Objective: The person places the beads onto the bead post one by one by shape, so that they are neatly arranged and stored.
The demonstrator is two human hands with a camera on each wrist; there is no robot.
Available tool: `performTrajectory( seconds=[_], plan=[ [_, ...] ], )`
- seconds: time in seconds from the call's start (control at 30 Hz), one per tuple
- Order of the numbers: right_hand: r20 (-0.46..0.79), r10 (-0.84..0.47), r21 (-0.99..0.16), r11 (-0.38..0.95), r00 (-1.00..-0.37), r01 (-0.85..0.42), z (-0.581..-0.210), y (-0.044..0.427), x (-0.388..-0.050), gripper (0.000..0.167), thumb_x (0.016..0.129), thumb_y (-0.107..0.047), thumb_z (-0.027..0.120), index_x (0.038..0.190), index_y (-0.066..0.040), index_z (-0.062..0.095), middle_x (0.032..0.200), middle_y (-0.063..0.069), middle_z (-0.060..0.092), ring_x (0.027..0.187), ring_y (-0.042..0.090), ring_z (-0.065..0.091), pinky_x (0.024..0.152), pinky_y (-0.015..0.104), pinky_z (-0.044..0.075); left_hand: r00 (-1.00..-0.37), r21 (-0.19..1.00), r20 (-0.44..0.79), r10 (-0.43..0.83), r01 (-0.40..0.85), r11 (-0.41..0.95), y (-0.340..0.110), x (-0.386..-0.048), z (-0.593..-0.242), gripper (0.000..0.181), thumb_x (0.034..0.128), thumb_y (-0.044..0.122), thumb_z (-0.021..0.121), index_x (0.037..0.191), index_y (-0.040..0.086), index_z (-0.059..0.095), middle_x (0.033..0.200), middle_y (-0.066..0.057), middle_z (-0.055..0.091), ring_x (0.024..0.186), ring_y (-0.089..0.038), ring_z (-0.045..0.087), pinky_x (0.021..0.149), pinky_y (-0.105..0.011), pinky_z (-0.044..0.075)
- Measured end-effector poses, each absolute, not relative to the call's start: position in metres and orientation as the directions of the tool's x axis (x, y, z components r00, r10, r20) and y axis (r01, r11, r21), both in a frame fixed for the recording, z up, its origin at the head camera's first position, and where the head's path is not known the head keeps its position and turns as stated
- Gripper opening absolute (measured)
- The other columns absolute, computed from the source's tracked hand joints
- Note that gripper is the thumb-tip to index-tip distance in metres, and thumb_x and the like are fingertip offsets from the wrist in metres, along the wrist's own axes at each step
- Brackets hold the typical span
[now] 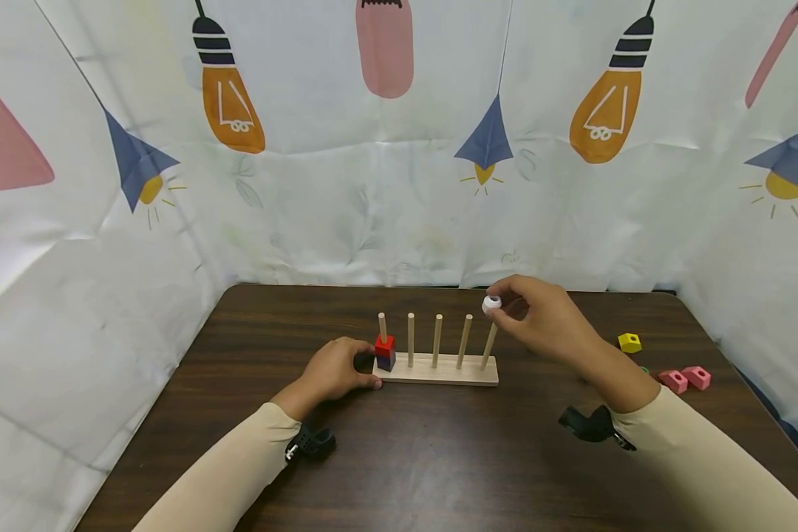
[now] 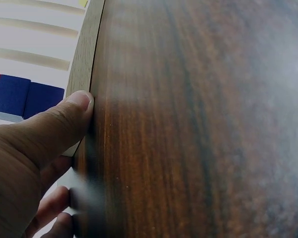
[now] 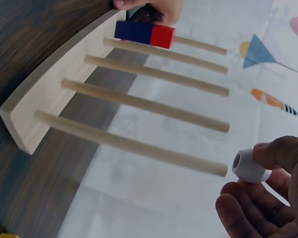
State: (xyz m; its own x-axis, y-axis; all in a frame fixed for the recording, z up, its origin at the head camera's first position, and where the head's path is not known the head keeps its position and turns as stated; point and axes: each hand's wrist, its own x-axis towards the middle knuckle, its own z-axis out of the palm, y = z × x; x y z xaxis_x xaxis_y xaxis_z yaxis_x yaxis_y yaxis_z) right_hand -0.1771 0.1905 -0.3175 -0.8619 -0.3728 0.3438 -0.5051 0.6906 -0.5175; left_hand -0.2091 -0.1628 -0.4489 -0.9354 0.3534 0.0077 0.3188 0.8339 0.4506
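A light wooden peg board (image 1: 439,377) with several upright pegs lies on the table. My left hand (image 1: 331,371) grips its left end, with the thumb on the front edge in the left wrist view. The leftmost peg carries a red block (image 1: 384,345) above dark blue blocks (image 2: 27,96). Between thumb and fingers, my right hand (image 1: 539,314) pinches a white bead (image 3: 249,166). This bead is at the tip of the rightmost peg (image 3: 134,144), its hole facing the peg, with a small gap between them in the right wrist view.
To the right on the dark wooden table (image 1: 432,458) lie a yellow block (image 1: 629,343) and two pink blocks (image 1: 696,377). Something green (image 1: 643,369) is mostly hidden behind the right forearm. A white printed curtain (image 1: 386,207) hangs behind the table.
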Motion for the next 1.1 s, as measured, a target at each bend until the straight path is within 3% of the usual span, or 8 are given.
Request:
performTrajectory(
  seconds=[0.4, 0.8, 1.1],
  plan=[
    [0.388, -0.411, -0.527, 0.636, -0.825, -0.564, -0.321, 0.171, -0.179, 0.027, 0.09, -0.007, 0.079, 0.115, -0.008, 0.071, 0.103, 0.0, 0.071, 0.085, 0.016, 0.069, 0.074, 0.04, 0.058, -0.935, 0.439, 0.01, 0.355, 0.323, 0.838, -0.163, -0.209, -0.45, 0.059, 0.0741, 0.042, 0.093, 0.122, 0.013, 0.075, 0.121, -0.005, 0.071, 0.12, -0.031, 0.061, 0.099, -0.051, 0.049],
    [0.379, -0.44, -0.52, 0.627, -0.814, -0.581, -0.323, 0.151, -0.184, 0.025, 0.093, -0.014, 0.078, 0.116, -0.01, 0.071, 0.108, -0.002, 0.07, 0.088, 0.011, 0.068, 0.076, 0.035, 0.057, -0.936, 0.434, 0.009, 0.352, 0.321, 0.842, -0.163, -0.21, -0.449, 0.059, 0.0737, 0.042, 0.093, 0.122, 0.014, 0.075, 0.121, -0.005, 0.071, 0.12, -0.03, 0.061, 0.099, -0.05, 0.049],
    [0.4, -0.455, -0.528, 0.595, -0.796, -0.606, -0.325, 0.136, -0.187, 0.026, 0.092, -0.011, 0.079, 0.116, -0.007, 0.07, 0.106, -0.001, 0.069, 0.088, 0.011, 0.067, 0.076, 0.035, 0.056, -0.938, 0.436, 0.001, 0.345, 0.311, 0.844, -0.162, -0.21, -0.45, 0.059, 0.0735, 0.043, 0.093, 0.122, 0.015, 0.074, 0.122, -0.005, 0.07, 0.12, -0.029, 0.061, 0.099, -0.05, 0.049]
  ],
)
